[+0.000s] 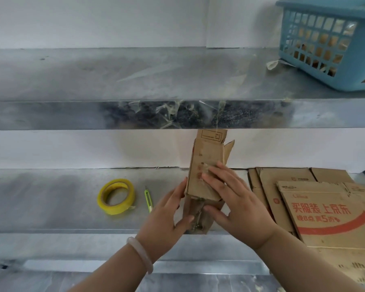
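A small worn cardboard box (207, 157) stands upright on the metal shelf (51, 197), its top flaps open and its lower flaps splayed. My left hand (167, 218) holds its left side, thumb across the lower flap. My right hand (234, 199) lies flat on its front face, with straight fingers pressing a folded flap and the thumb under the box's right side. A roll of yellow tape (115, 196) and a green utility knife (148, 199) lie on the shelf to the left of the box.
A stack of flattened cardboard boxes (325, 209) with red print lies at the right. Above, an upper metal shelf (93, 81) carries a blue plastic basket (333, 43) at the far right; tape scraps cling to its front edge.
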Available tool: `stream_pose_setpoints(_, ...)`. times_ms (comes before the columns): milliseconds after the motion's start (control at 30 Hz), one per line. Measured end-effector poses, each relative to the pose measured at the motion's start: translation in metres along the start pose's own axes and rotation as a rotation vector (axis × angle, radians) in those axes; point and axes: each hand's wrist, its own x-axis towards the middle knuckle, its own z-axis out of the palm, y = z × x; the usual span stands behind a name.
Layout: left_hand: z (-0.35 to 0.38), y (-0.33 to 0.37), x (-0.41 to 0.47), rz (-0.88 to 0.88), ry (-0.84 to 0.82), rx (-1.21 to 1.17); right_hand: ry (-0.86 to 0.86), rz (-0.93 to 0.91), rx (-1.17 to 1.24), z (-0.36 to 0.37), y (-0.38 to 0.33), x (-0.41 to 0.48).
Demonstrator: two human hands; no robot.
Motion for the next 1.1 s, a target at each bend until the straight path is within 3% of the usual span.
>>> stream_pose_setpoints(100, -0.003, -0.022, -0.006, -0.063, 0.018, 0.117, 0.009, 0.013, -0.017, -0.004, 0.0, 0.001)
stream_pose_setpoints(233, -0.004, -0.05, -0.013, -0.455, 0.196, 0.111, 0.072, -0.031, 0.014, -0.008, -0.006, -0.005)
stream_pose_setpoints(333, -0.009, -0.066, -0.015, -0.581, 0.251, 0.075, 0.053, -0.054, 0.019, -0.008, -0.005, -0.007)
stream_pose_setpoints(500, -0.021, -0.078, -0.019, -0.569, 0.304, 0.094, 0.02, -0.163, 0.076, -0.005, 0.0, -0.009)
stream_pose_setpoints(667, -0.032, -0.093, -0.018, -0.519, 0.317, 0.219, 0.076, -0.118, 0.111, 0.002, 0.011, -0.007)
stream_pose_setpoints(833, -0.05, -0.109, -0.024, -0.516, 0.386, 0.57, 0.115, -0.14, -0.009, -0.007, 0.014, -0.005)
stream_pose_setpoints(967, -0.063, -0.121, -0.028, -0.675, 0.189, 0.709, 0.099, -0.159, -0.045, -0.013, 0.004, -0.004)
stream_pose_setpoints(1100, -0.073, -0.126, -0.032, -0.531, 0.096, 0.865, 0.065, -0.119, -0.048, -0.014, -0.001, -0.004)
